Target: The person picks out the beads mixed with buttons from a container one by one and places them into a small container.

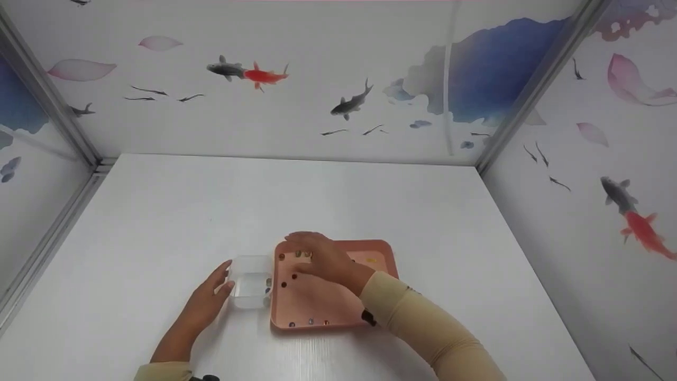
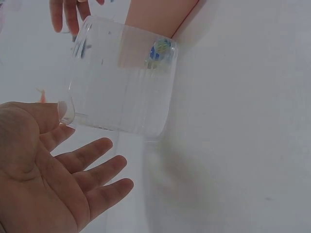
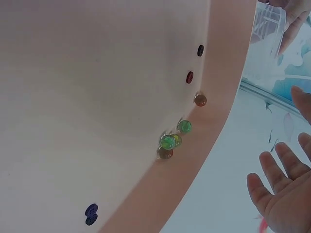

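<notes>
My left hand (image 1: pixel 209 296) is at the left end of a clear plastic box (image 1: pixel 248 301), its thumb touching the edge. In the left wrist view, the other fingers (image 2: pixel 104 170) are spread and loose. Blue and greenish marbles (image 2: pixel 163 46) lie at the box's far end. Over the back left part of a pink tray (image 1: pixel 349 246) hovers my right hand (image 1: pixel 325 259), fingers extended and holding nothing. Beneath and beside it are green marbles (image 3: pixel 167 141), a brown marble (image 3: pixel 200 100), a dark red button (image 3: pixel 190 76) and a black button (image 3: pixel 200 50).
The box stands against the tray's left side on a white table (image 1: pixel 211 211). Two dark blue buttons (image 3: pixel 91 213) lie in the tray. More small pieces (image 1: pixel 311 321) line its front edge, and yellow ones (image 1: pixel 372 260) lie at the back right. Printed walls (image 1: pixel 317 32) enclose the table.
</notes>
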`<state>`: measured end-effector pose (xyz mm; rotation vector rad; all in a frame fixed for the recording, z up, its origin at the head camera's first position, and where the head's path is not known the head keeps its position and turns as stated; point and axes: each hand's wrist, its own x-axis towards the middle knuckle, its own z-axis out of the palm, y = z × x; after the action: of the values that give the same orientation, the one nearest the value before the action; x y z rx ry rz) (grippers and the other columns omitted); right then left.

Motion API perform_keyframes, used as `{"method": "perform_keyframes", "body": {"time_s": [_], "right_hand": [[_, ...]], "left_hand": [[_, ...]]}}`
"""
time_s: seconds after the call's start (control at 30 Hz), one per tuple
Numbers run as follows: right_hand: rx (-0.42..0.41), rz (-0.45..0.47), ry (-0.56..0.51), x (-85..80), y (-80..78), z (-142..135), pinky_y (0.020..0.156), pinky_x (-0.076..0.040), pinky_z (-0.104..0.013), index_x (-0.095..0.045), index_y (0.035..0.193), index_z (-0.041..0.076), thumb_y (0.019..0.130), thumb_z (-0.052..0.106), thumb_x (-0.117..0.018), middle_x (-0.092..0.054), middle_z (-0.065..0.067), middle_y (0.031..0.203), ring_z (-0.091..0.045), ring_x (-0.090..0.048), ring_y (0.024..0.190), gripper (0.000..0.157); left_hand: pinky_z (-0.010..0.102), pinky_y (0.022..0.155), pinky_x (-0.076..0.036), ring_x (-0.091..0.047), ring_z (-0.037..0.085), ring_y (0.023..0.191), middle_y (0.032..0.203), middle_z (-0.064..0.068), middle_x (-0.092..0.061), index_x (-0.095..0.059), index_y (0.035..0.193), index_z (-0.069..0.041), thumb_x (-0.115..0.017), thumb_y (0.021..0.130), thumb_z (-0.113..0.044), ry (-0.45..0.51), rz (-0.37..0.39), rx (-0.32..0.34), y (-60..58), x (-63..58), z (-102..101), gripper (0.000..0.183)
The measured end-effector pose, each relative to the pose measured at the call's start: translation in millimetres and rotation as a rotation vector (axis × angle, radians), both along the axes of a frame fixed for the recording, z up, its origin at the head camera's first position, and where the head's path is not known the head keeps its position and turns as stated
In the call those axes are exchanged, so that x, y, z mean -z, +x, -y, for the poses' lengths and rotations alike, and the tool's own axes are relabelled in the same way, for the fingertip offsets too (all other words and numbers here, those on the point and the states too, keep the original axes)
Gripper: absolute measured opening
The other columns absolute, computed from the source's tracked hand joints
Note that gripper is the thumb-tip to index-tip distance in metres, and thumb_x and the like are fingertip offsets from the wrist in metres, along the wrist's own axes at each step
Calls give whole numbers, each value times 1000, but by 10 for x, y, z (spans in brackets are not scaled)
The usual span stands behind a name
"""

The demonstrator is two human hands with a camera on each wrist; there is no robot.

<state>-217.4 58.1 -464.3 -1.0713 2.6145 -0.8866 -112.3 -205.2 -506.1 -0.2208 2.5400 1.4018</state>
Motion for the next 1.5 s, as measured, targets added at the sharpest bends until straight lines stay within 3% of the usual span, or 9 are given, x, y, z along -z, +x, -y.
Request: {"method": "perform_keyframes", "body": {"time_s": [0.3, 0.77, 1.1, 1.5], "right_hand": [[44, 67, -1, -35, -27, -85, 112, -34, -41, -50, 142, 18, 89, 22, -72, -48, 1, 145, -20, -37, 139, 57], [90, 133, -1, 88, -92, -208, 112, -35, -44, -50, 142, 22, 91, 25, -70, -49, 1, 145, -21, -38, 139, 54], [130, 149, 64, 139, -110, -247, 112, -34, -45, -49, 142, 30, 91, 25, -69, -48, 5, 145, -21, -39, 138, 54], [139, 125, 93, 195, -150, -310, 111, -35, -46, -51, 141, 27, 90, 28, -70, -51, 3, 143, -21, -41, 137, 54]], "left_hand": [[65, 107, -29, -25, 47, 140, 153, 24, -30, -19, 155, -14, -42, 104, -33, -9, -4, -2, -2, -2, -13, 59], [65, 107, -28, -24, 46, 141, 153, 24, -30, -20, 155, -15, -44, 104, -34, 3, -14, -4, 1, 2, -11, 60], [65, 107, -28, -24, 46, 141, 153, 23, -30, -20, 155, -15, -43, 104, -35, -4, -9, -11, 3, -5, -13, 59], [65, 107, -28, -24, 46, 141, 153, 23, -30, -21, 155, -15, -44, 104, -32, -8, -13, -11, -9, 10, -5, 58]]}}
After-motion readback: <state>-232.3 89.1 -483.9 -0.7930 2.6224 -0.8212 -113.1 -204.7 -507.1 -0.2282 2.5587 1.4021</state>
